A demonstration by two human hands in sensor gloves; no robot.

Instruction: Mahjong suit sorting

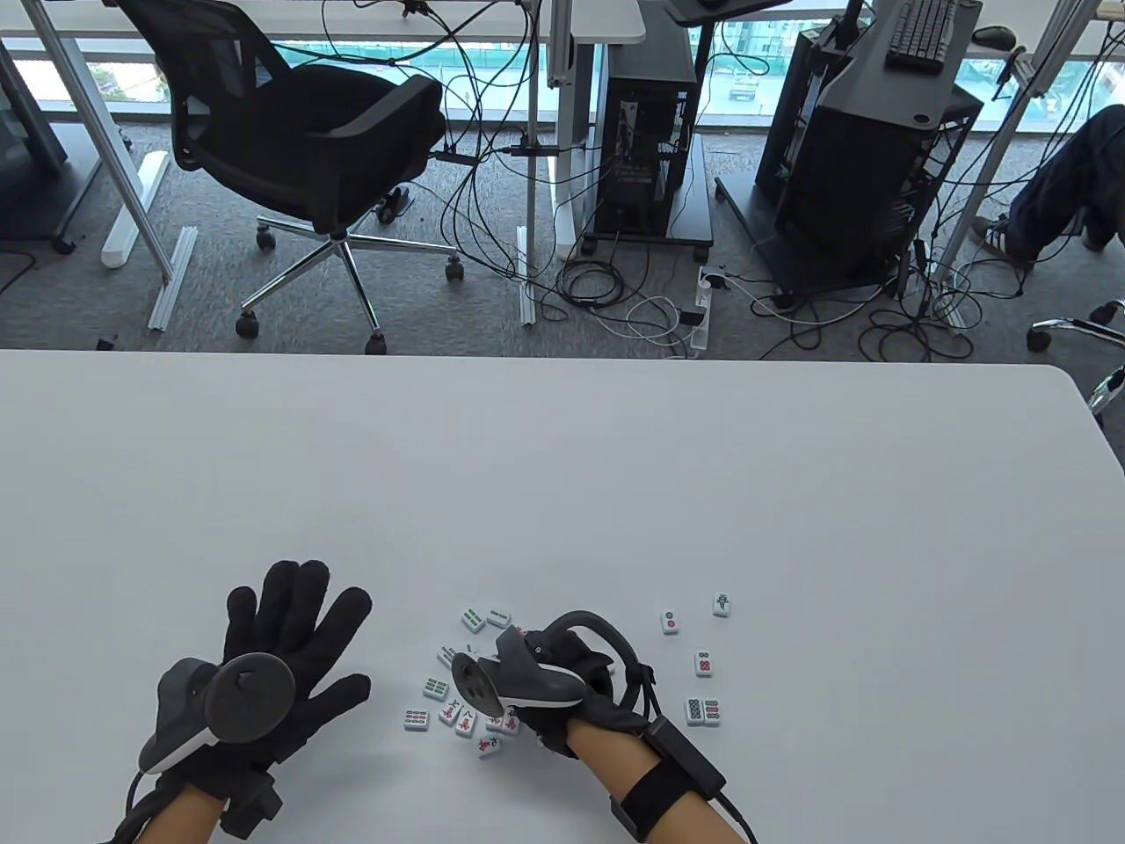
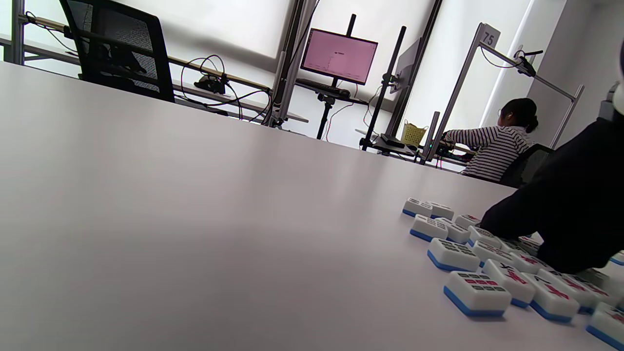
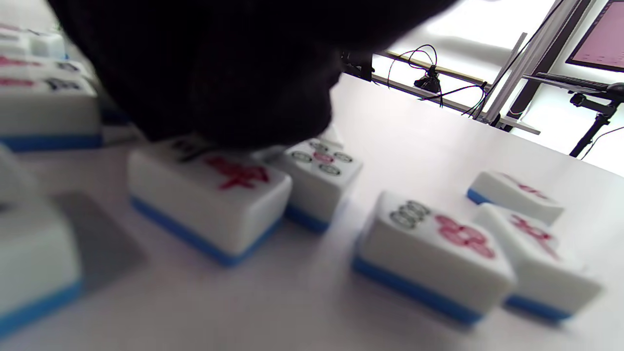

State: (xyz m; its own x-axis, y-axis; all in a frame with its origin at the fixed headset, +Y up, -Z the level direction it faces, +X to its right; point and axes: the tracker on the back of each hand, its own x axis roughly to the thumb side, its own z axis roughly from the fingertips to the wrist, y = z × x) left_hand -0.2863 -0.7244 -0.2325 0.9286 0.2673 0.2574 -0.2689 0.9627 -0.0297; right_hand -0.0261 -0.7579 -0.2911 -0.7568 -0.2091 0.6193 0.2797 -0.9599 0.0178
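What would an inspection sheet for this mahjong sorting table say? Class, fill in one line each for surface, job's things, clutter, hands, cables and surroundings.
Surface: white table, mostly bare.
Job's things: mahjong tiles face up, clustered near the bottom edge; several loose tiles lie apart on the right.
Clutter: nothing seen.
Hands: left hand lies flat, fingers spread, holding nothing; right hand is over the cluster, its fingers on a red-character tile; grip unclear.
Cables: a tangle on the floor beyond the table.
Surroundings: office chair, computer towers, a seated person.
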